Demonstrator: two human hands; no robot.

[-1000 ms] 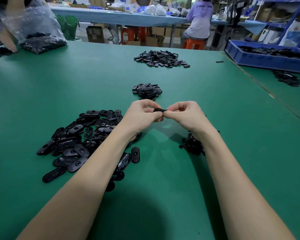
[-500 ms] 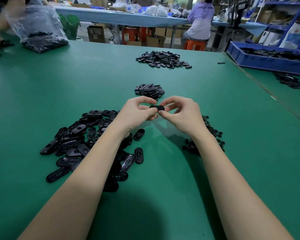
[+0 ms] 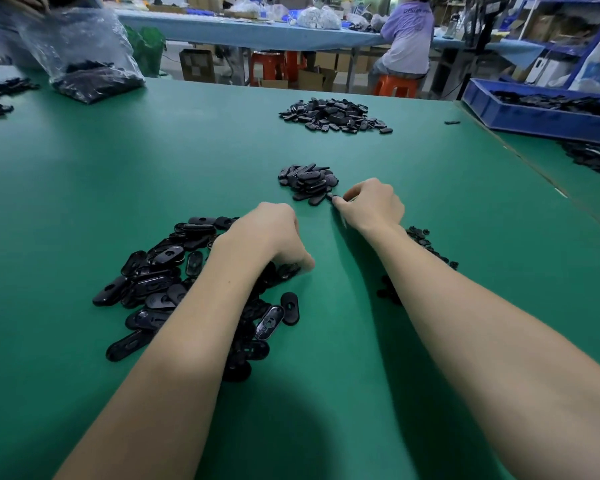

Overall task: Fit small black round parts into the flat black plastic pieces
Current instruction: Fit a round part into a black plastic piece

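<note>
Two bare hands reach out over a green desk. The left hand is curled, knuckles up, its fingertips down among the near pile of flat black oval pieces; whether it has hold of one cannot be told, since the fingers are hidden. The right hand is farther out, its thumb and fingers pinched together at the near edge of the middle pile, seemingly on a small dark piece that touches that pile.

Three piles of flat pieces lie on this desk: the near one toward the left, several dozen pieces, many with a round hole; the small middle pile, roughly a dozen; and the far pile near the far edge. A fourth, looser scatter of small round parts lies under and beside the right forearm. One stray piece sits near the right edge.

At the far left corner a clear bag of black pieces is held by another person's hand. Off the right edge stands one blue bin of black parts. Behind, one person in a lilac shirt sits on an orange stool at a blue table; the print on the shirt's back is too blurred to read.
</note>
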